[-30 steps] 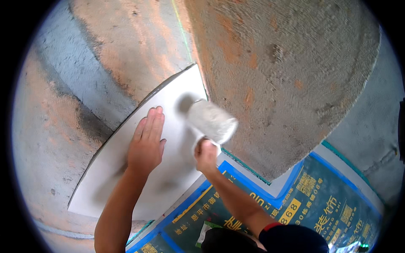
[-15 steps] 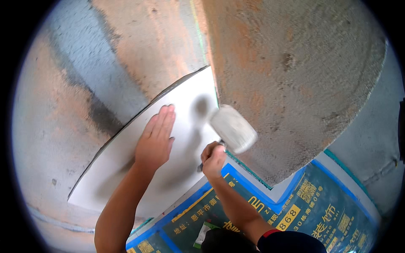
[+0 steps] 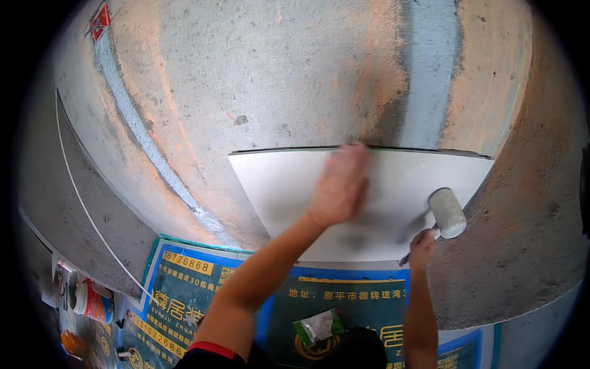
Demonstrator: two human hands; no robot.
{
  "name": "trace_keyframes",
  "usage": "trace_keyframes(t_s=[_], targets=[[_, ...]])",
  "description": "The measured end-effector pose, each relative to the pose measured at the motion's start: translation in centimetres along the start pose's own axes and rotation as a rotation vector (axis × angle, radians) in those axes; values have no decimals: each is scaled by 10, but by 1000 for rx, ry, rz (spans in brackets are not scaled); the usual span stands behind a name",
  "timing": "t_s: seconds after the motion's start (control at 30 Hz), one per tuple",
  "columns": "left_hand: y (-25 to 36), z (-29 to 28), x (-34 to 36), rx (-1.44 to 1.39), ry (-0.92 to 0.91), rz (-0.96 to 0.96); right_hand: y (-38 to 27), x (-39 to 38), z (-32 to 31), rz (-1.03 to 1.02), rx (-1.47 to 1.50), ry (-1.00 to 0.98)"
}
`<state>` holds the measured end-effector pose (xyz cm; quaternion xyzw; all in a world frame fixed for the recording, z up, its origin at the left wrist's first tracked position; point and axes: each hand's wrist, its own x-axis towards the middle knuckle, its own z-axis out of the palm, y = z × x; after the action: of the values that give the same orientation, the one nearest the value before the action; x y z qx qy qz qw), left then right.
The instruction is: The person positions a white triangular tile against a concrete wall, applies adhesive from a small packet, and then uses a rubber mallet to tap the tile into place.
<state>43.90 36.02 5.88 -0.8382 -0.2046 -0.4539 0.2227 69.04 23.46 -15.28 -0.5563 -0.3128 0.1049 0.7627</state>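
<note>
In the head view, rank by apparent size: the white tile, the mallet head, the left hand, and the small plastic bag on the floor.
1. White tile, by far the largest.
2. Left hand, flat on the tile, though blurred.
3. Mallet head and plastic bag look about alike; they sit at different distances from the camera, so I won't rank them.

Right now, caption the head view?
Left hand flat on white tile; right hand holds white rubber mallet.

We're on a building site mid-renovation: a bare, rough cement wall (image 3: pixel 295 80), a large white tile (image 3: pixel 381 184) set against it, printed blue protective sheeting (image 3: pixel 203 289) over the floor, and paint tubs (image 3: pixel 86 298) at the left.
</note>
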Motion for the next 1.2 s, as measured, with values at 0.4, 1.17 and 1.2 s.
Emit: trace_keyframes(t_s=[0.4,1.17,1.2], targets=[[-32,-16,-8,279,332,-50,-10,-30,83,-14,216,43],[-94,50,-108,199,745,-1026,-166,18,-15,-225,-2172,-1738],[-95,51,-108,212,756,-1009,-165,17,-8,-195,-2203,-1839]])
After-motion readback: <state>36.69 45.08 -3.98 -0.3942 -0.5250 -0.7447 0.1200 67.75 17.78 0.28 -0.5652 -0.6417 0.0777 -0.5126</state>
